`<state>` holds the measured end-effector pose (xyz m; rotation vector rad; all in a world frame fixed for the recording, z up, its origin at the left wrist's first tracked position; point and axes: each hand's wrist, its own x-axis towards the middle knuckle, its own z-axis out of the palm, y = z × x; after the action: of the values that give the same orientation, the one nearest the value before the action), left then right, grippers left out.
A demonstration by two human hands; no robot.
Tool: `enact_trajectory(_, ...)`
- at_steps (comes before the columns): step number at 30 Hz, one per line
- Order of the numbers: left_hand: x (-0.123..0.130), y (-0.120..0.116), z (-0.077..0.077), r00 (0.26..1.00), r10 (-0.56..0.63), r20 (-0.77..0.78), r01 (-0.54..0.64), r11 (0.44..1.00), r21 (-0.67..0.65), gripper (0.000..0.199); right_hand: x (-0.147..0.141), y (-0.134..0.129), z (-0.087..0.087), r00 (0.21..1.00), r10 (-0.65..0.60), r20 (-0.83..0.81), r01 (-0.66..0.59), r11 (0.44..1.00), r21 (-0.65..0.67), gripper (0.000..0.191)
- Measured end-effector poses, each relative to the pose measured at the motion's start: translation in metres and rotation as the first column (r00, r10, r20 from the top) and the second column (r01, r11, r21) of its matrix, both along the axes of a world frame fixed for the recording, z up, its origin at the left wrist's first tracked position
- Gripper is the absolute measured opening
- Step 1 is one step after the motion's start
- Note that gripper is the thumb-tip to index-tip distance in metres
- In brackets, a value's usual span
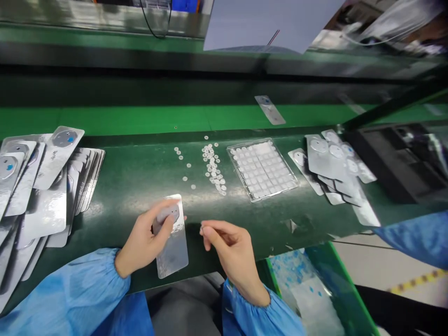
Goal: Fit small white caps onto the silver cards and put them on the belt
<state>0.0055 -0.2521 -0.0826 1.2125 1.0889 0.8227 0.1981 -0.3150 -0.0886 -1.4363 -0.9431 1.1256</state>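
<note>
My left hand [145,235] is closed round the upper part of a flat silver plate [173,259] with rounded corners. Its thumb lies on a round grey patch with small dark dots near the plate's top. Just right of the plate, my right hand [233,252] pinches thumb and forefinger together above the bench. Something tiny shows at those fingertips, too small to name. Beyond both hands lie loose small white discs [212,164], most in a cluster. A clear tray [275,193] to their right holds rows of white pieces.
Stacks of similar silver plates [45,212] fill the left side, with another pile [329,163] on the right. One plate [270,110] lies on the green strip behind. A green bin [336,270] stands below the bench edge. Another person's blue sleeve [416,238] reaches in at right.
</note>
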Motion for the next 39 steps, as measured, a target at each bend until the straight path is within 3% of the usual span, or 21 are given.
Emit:
enact_trajectory(2,-0.002,0.0,-0.001,0.99,-0.049,-0.129,0.064,0.991,0.116,0.023,-0.006,0.015,0.004,0.995,-0.003,-0.105,0.003,1.0,-0.006,0.022)
enact_trajectory(4,-0.002,0.0,-0.001,0.987,-0.04,-0.155,0.067,0.982,0.176,0.02,-0.012,0.023,0.005,0.991,0.015,-0.133,-0.015,1.0,-0.003,0.02)
enact_trajectory(11,0.001,0.001,0.002,0.998,0.011,0.07,-0.012,1.0,0.022,0.013,-0.018,0.026,0.007,0.992,0.103,-0.072,-0.104,0.994,-0.015,0.025)
enact_trajectory(21,-0.002,0.004,-0.002,0.994,-0.105,0.03,0.102,0.991,0.084,0.015,-0.005,0.033,0.015,0.956,0.279,-0.09,-0.291,0.942,-0.169,0.039)
enact_trajectory(26,0.0,0.002,-0.002,0.999,-0.036,0.034,0.035,0.999,0.033,0.02,-0.012,0.032,0.011,0.953,0.214,-0.216,-0.252,0.953,-0.167,0.041)
enact_trajectory(29,0.001,0.002,-0.003,1.0,0.002,0.002,-0.002,0.996,0.092,0.016,-0.017,0.029,0.006,0.949,0.165,-0.269,-0.217,0.96,-0.175,0.042)
enact_trajectory(34,-0.001,0.002,-0.006,0.998,-0.052,-0.042,0.059,0.983,0.171,0.017,-0.014,0.029,0.008,0.959,0.211,-0.187,-0.239,0.961,-0.137,0.039)
enact_trajectory(39,-0.001,0.001,-0.004,0.997,-0.061,-0.055,0.066,0.993,0.102,0.025,-0.01,0.031,0.014,0.971,0.236,-0.046,-0.239,0.967,-0.087,0.033)
